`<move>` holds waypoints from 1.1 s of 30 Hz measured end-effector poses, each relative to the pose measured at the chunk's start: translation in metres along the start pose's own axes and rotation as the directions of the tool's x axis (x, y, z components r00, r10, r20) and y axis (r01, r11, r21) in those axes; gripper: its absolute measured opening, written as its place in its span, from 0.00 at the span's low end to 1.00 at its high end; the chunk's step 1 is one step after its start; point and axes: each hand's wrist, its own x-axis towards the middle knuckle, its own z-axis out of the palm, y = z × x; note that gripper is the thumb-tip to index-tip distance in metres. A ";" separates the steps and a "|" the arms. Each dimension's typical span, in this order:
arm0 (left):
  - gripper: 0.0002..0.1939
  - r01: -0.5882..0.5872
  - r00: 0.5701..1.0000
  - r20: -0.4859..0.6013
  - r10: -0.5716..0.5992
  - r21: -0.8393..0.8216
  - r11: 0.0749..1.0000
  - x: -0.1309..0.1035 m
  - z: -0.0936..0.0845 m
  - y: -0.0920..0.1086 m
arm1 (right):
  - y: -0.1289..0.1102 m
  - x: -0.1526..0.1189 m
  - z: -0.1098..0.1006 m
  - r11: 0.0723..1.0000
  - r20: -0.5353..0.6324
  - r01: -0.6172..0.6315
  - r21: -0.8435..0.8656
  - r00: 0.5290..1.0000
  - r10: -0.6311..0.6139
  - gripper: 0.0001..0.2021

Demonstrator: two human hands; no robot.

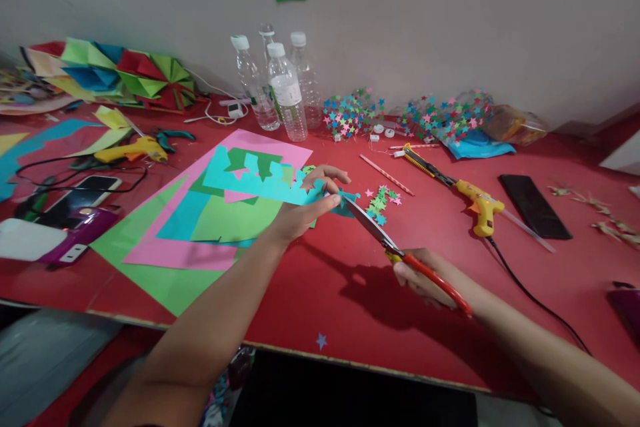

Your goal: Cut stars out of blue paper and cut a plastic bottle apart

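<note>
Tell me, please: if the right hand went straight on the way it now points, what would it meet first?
Leading with the scissors, the right hand would probably first meet the blue paper piece held in the left hand. Depth is unclear; the blades may already touch it.

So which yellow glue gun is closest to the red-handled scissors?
The yellow glue gun beside the right-hand phone is closest to the scissors. The other glue gun lies much farther off, left of the clear bottles.
</note>
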 end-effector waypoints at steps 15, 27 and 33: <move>0.07 0.021 0.999 -0.028 -0.022 -0.032 0.999 0.000 0.002 -0.005 | 0.002 0.003 0.000 0.999 -0.018 -0.052 0.007 0.998 0.052 0.29; 0.07 -0.028 0.986 -0.167 0.027 -0.006 1.000 -0.004 0.018 -0.009 | 0.008 0.004 0.008 0.992 -0.003 0.008 0.127 1.000 -0.008 0.30; 0.08 0.006 0.964 -0.267 0.000 0.022 1.000 -0.010 0.034 -0.012 | 0.015 0.005 0.013 0.979 0.015 0.097 0.179 0.995 -0.101 0.28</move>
